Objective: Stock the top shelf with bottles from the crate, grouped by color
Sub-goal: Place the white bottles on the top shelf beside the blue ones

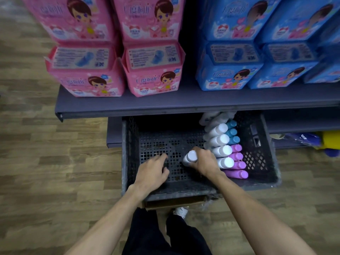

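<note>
Floor [36, 162]: wood-look planks in mixed brown and grey tones, running across the whole view.

Shelf [184, 102]: dark grey board with a front lip, carrying pink packs [117, 52] on its left part and blue packs [257, 52] on its right, each stacked two high. A lower shelf [298, 124] shows beneath it at right, with a yellow and blue item (blurred, kind not readable) at its far right edge.

Crate [184, 190]: black perforated plastic, standing on the floor, its far end under the shelf's front edge. Bottles lie packed along its right side: a row of white-capped bottles [221, 139], then teal-capped bottles [232, 132] toward the back and purple bottles [238, 159] toward the front. The left half of the crate floor is bare mesh.

Right hand [204, 161]: inside the crate, fingers curled round one white bottle [190, 157], just beside the white row.

Left hand [152, 172]: over the bare mesh, holding nothing, fingers loosely bent.

Person: dark trousers and a white shoe [181, 211] visible below the crate's near rim.
</note>
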